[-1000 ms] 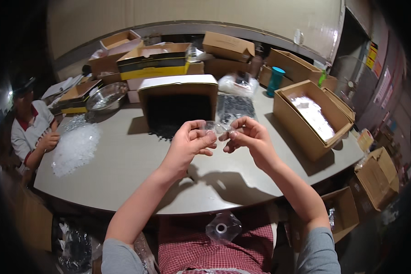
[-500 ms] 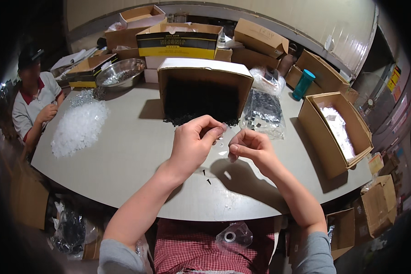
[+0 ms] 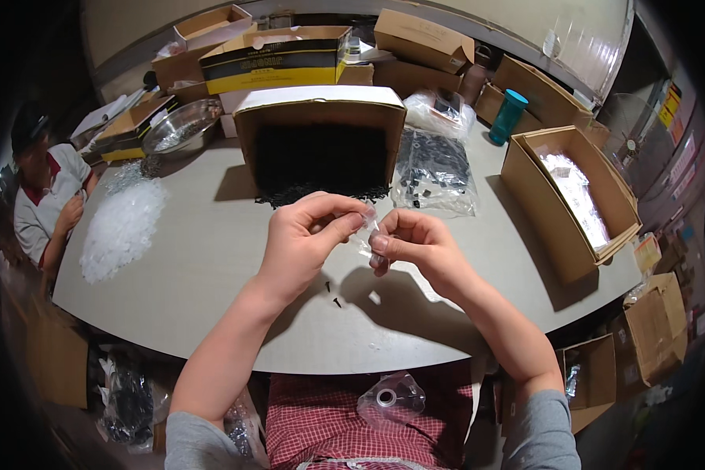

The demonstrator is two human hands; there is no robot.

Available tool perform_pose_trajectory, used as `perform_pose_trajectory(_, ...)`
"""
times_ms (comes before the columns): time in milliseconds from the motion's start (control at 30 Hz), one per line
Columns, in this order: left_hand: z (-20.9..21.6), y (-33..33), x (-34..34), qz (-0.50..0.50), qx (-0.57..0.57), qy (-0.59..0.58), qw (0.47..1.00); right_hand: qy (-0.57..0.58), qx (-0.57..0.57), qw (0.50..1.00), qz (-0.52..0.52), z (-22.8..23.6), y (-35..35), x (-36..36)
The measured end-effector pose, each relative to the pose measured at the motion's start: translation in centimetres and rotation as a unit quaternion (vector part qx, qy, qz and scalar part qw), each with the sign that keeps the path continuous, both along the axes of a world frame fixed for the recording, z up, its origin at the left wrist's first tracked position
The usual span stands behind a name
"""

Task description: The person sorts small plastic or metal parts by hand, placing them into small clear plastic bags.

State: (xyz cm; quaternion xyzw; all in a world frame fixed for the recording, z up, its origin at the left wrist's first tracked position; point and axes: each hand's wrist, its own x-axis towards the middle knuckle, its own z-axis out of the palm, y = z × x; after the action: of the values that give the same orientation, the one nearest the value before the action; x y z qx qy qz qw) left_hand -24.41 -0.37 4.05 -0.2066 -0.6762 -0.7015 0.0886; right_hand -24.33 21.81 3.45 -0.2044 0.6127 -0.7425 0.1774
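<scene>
Both pinched together on a small clear bag [image 3: 368,233] above the table [image 3: 211,258]: left hand [image 3: 305,239] gripping its top, right hand [image 3: 415,247] its lower edge. Possibly open-mouthed, too blurred to confirm. Could spill, like the small black screws [image 3: 333,294] loose beneath. Farther off, an open box of black parts [image 3: 321,149].

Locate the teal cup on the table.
In the head view the teal cup stands upright at the table's far right, behind the open cardboard box of clear bags and right of the bag of black parts.
</scene>
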Motion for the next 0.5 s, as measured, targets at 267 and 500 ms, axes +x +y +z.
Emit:
perform_pose_trajectory(267,0.2,-0.2,0.9,0.123,-0.231,0.173,0.950,0.456,0.151,0.861,-0.169,1.6,0.5,0.3)
perform_pose_trajectory(500,-0.4,0.7,0.9,0.097,-0.223,0.205,0.948,0.606,0.272,0.726,-0.178,1.9,0.0,0.9)
